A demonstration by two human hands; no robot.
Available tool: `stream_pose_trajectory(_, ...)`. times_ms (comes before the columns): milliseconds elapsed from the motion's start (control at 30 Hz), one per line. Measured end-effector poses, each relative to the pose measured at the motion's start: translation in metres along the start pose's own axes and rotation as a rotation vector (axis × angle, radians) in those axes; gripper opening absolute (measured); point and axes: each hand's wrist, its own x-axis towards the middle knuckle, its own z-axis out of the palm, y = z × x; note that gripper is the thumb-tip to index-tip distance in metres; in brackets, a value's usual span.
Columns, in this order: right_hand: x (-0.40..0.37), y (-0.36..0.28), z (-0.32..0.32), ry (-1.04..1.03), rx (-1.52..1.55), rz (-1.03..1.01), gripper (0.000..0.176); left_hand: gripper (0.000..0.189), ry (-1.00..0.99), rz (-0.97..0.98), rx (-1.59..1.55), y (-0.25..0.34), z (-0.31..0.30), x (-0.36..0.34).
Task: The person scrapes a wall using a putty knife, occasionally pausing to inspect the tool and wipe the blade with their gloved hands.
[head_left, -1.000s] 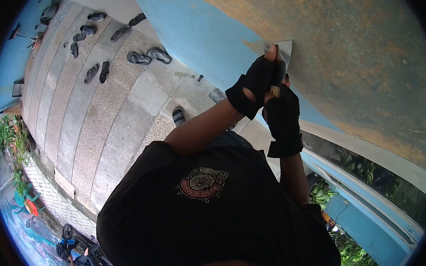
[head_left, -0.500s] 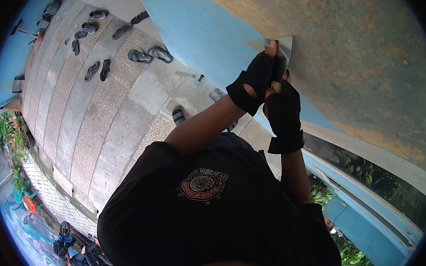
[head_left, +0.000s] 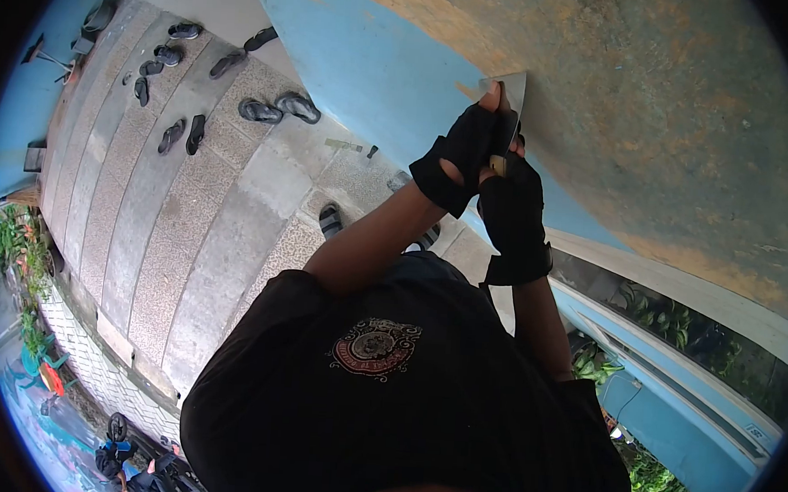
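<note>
A scraper [head_left: 515, 93] with a wide metal blade and a yellowish handle is held against the wall [head_left: 636, 125], whose surface is part blue paint and part bare, brownish-grey patches. My right hand [head_left: 511, 213], in a black fingerless glove, is closed round the handle. Higher up, my left hand [head_left: 466, 151], gloved the same way, grips the blade with a bare fingertip pressed on its face. The blade's edge lies where blue paint meets the bare patch. Some fingers of both hands are hidden behind the gloves and tool.
Several sandals [head_left: 260, 111] lie on the tiled floor [head_left: 206, 225] to the left. A small tool [head_left: 372, 152] lies near the wall's foot. A ledge [head_left: 680, 282] with plants behind runs along the right. At lower left, a person [head_left: 140, 483] is near a motorbike [head_left: 118, 428].
Both hands and the scraper have shifted slightly left along the wall, toward the blue paint. The blade is seen more edge-on. Both grips look the same.
</note>
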Motion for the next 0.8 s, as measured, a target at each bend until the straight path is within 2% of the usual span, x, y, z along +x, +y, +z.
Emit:
stream_pose_trajectory(100,-0.001,-0.001,-0.01,0.022,-0.064,-0.15,0.011,0.046,0.033,-0.016,0.039,-0.007,0.007,-0.004)
stream_pose_trajectory(167,0.004,0.007,-0.012,0.026,-0.182,-0.444,0.011,0.046,0.054,-0.019,0.061,-0.003,0.005,0.0)
stream_pose_trajectory(200,0.004,0.003,-0.009,0.024,-0.183,-0.442,0.011,0.046,0.053,-0.015,0.027,0.002,0.002,0.0)
stream_pose_trajectory(267,-0.001,-0.007,-0.004,-0.023,-0.003,0.02,0.012,0.046,0.055,-0.023,-0.014,-0.003,0.002,-0.002)
stream_pose_trajectory(300,-0.003,-0.007,-0.005,-0.021,-0.001,0.023,0.012,0.046,0.025,-0.014,-0.035,-0.004,0.002,-0.002)
stream_pose_trajectory(367,-0.006,-0.008,-0.01,0.044,-0.034,-0.175,0.012,0.046,-0.012,-0.005,-0.051,-0.003,0.005,-0.001)
stream_pose_trajectory(400,-0.001,-0.007,-0.008,0.042,-0.035,-0.186,0.012,0.047,0.011,-0.005,-0.035,-0.003,0.006,-0.001)
stream_pose_trajectory(467,0.007,0.002,-0.003,0.055,-0.205,-0.405,0.012,0.048,0.035,-0.003,-0.024,0.0,0.004,0.002)
stream_pose_trajectory(500,0.004,0.002,-0.005,0.05,-0.21,-0.396,0.012,0.049,0.028,0.014,-0.002,0.002,0.001,0.002)
stream_pose_trajectory(567,0.0,-0.004,-0.008,-0.074,0.186,0.02,0.011,0.051,0.023,0.03,0.022,0.0,0.003,-0.002)
stream_pose_trajectory(600,-0.002,-0.005,-0.013,-0.02,0.037,-0.108,0.009,0.051,0.031,-0.007,0.012,-0.004,0.009,-0.005)
stream_pose_trajectory(733,0.002,-0.002,-0.017,-0.062,0.006,-0.062,0.008,0.056,0.079,-0.013,0.003,0.003,0.018,-0.005)
stream_pose_trajectory(800,0.003,0.005,-0.005,0.053,-0.001,-0.09,0.009,0.059,0.076,-0.029,-0.021,0.0,0.016,-0.001)
